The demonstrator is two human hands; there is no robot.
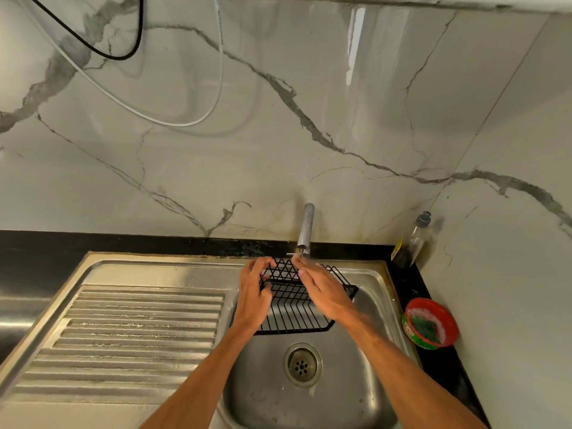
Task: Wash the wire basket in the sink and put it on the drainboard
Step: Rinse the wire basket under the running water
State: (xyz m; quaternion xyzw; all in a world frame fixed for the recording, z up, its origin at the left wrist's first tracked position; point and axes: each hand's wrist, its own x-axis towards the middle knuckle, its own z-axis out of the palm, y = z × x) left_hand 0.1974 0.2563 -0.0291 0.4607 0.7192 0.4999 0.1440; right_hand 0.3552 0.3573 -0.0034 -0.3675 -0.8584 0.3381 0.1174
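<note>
One wire basket [297, 311], one sink [356, 366], one drainboard [139, 329], one tap [306, 227]. On the counter [408, 283]: one bottle [411, 243], one red tub [430, 323]. Two hands.

Basket held tilted over the sink bowl, just below the tap spout; whether water runs is unclear. Left hand [252, 292] grips the basket's left edge, fingers curled round the wire. Right hand [323, 292] lies flat across the top wires, fingers straight.

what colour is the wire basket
The wire basket is black, clearest in the head view.
</note>
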